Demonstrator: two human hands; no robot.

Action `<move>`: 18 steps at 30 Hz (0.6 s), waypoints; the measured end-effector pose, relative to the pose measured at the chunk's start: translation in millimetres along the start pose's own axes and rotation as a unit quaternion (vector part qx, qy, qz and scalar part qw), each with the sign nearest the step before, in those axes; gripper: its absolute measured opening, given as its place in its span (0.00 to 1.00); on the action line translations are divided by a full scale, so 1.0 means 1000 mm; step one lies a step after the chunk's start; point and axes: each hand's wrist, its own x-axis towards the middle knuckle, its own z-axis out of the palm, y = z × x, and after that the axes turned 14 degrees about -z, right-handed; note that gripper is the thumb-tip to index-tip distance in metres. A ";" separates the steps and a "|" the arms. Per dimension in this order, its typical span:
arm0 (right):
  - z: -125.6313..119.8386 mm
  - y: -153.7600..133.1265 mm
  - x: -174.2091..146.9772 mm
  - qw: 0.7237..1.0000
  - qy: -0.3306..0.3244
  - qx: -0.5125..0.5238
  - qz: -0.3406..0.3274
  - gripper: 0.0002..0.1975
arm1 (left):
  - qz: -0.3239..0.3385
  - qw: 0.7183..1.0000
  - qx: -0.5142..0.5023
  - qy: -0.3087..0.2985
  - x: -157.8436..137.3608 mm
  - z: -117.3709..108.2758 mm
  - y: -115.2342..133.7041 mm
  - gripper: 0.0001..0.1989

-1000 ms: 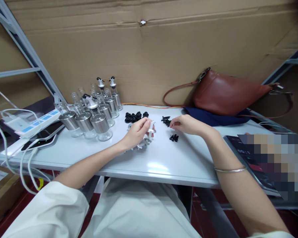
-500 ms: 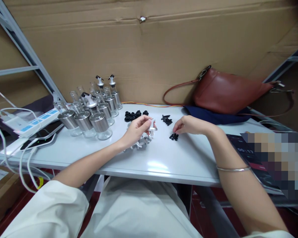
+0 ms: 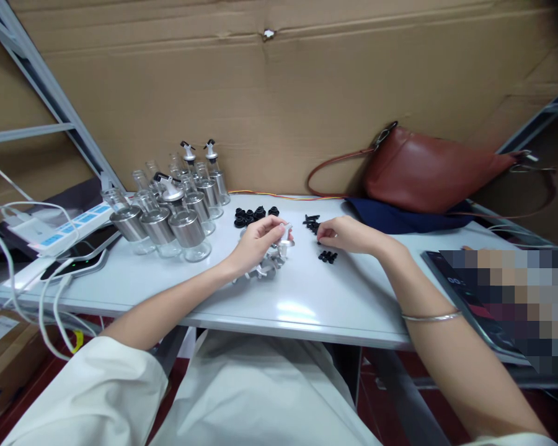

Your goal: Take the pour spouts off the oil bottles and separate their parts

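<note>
My left hand [image 3: 260,240] is closed in a pinch around a silver pourer spout [image 3: 286,243], held over a pile of similar silver pourer parts [image 3: 265,266]. My right hand [image 3: 339,234] has its fingers pressed together; a tiny dark bit shows at the fingertips, too small to name. Just below it lies a cluster of small black pieces [image 3: 328,256]. Slim black levers [image 3: 312,220] rest beyond its fingertips, partly covered. Black ribbed stoppers [image 3: 251,215] sit behind my left hand.
Several glass bottles with steel sleeves [image 3: 186,229] stand at left, some topped with pourers. Further left are a power strip [image 3: 74,229] and white cables [image 3: 12,266]. A brown handbag [image 3: 423,173] lies on dark blue cloth [image 3: 376,217] at right. A phone [image 3: 460,291] lies near my right forearm.
My right hand has moved from the small black pieces slightly away and left, toward the slim levers. The left hand stays in place with the spout.
</note>
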 end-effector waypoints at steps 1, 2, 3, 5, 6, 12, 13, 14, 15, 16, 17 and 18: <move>-0.001 -0.002 0.000 1.000 0.024 0.015 -0.002 0.06 | 0.000 1.000 0.001 0.001 0.000 0.000 0.000 0.12; -0.002 -0.004 0.000 0.998 0.052 0.041 -0.004 0.05 | 0.001 1.000 0.003 0.003 0.001 -0.001 0.000 0.12; -0.004 -0.007 -0.001 0.994 0.079 0.077 -0.008 0.04 | 0.002 1.000 0.006 0.004 0.001 -0.001 -0.001 0.11; -0.007 -0.014 -0.001 0.977 0.122 0.174 -0.027 0.06 | 0.003 1.000 0.015 0.004 0.002 -0.002 -0.002 0.12; -0.008 -0.019 -0.001 0.964 0.138 0.225 -0.040 0.09 | 0.001 1.000 0.019 0.000 0.002 -0.002 -0.002 0.12; -0.009 -0.048 0.002 0.889 0.211 0.401 -0.069 0.17 | -0.010 0.999 0.032 -0.028 0.003 -0.003 -0.005 0.14; -0.008 -0.051 0.003 0.880 0.214 0.418 -0.068 0.18 | -0.006 0.999 0.039 -0.030 0.003 -0.003 -0.005 0.14; -0.007 -0.054 0.004 0.874 0.213 0.433 -0.067 0.18 | -0.003 0.998 0.046 -0.031 0.003 -0.003 -0.005 0.14; -0.007 -0.056 0.004 0.868 0.212 0.444 -0.066 0.18 | -0.002 0.998 0.050 -0.034 0.003 -0.003 -0.005 0.14; -0.006 -0.058 0.005 0.865 0.212 0.450 -0.065 0.18 | -0.004 0.998 0.052 -0.036 0.003 -0.003 -0.004 0.14; -0.006 -0.059 0.005 0.863 0.213 0.453 -0.066 0.18 | -0.008 0.998 0.053 -0.039 0.003 -0.003 -0.004 0.14; -0.005 -0.060 0.005 0.864 0.216 0.451 -0.066 0.18 | -0.012 0.998 0.054 -0.040 0.002 -0.003 -0.003 0.15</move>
